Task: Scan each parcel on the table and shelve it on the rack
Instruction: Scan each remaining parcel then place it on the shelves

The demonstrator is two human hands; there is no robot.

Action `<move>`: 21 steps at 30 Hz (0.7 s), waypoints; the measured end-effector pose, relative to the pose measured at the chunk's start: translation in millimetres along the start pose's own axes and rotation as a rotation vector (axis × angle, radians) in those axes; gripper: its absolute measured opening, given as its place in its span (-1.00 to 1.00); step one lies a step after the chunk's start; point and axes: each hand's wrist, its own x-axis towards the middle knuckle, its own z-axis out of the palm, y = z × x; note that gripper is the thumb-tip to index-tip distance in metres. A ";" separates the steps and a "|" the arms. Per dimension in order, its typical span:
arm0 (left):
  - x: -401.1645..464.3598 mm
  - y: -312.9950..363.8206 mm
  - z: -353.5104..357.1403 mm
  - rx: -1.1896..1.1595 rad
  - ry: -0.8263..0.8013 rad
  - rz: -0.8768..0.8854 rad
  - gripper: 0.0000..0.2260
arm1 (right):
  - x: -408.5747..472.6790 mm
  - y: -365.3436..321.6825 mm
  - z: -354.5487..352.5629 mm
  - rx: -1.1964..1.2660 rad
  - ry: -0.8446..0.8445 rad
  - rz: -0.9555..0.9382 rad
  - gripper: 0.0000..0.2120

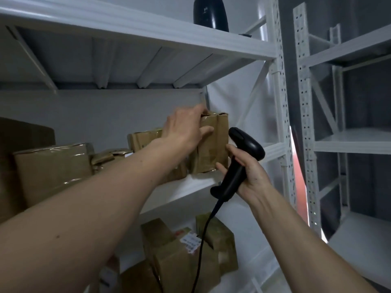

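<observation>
That small cardboard parcel (pixel 211 144) is standing upright at the right end of the middle shelf (pixel 190 187) of the white rack (pixel 281 102), and the person's left hand (pixel 186 130) is draped over its top left corner, fingers (pixel 206 131) mostly straight and pressed against the front face, more steadying or nudging it than gripping. It looks light to me, a thin crumpled box wrapped in glossy tape, so I'd guess it dents easily and the tape makes it a bit slick; best held across the top edge or pinched by its two sides rather than squeezed in the middle. The right hand (pixel 247 172) is wrapped round the handle of a black scanner (pixel 239 161), thumb side toward the box, with its cable (pixel 203 240) dangling down in front of the lower shelf. So that hand's busy and everything on the parcel is one-handed. Just left of it sits another taped box (pixel 143 140), touching or nearly so, I can't really tell behind the wrist. Further left there's a bigger box (pixel 53 168) with a squashed little one (pixel 110 157) beside it, so there's not much room to slide leftward. Below are more boxes (pixel 182 256) piled loosely, one showing a label. A dark rounded thing (pixel 209 13) sits on the top shelf, well clear. The cable could snag those lower boxes if the scanner swings.
</observation>
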 end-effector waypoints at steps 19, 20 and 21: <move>-34.6 -18.0 -17.6 -0.092 0.302 -0.076 -0.64 | -31.4 40.3 20.4 -0.352 0.122 -0.174 -0.73; -51.0 -20.1 -19.8 -0.179 0.323 -0.093 -0.69 | -41.2 42.5 19.8 -0.361 0.086 -0.162 -0.73; -70.1 -23.9 -21.3 -0.263 0.335 -0.123 -0.74 | -51.2 46.8 19.5 -0.373 0.045 -0.136 -0.69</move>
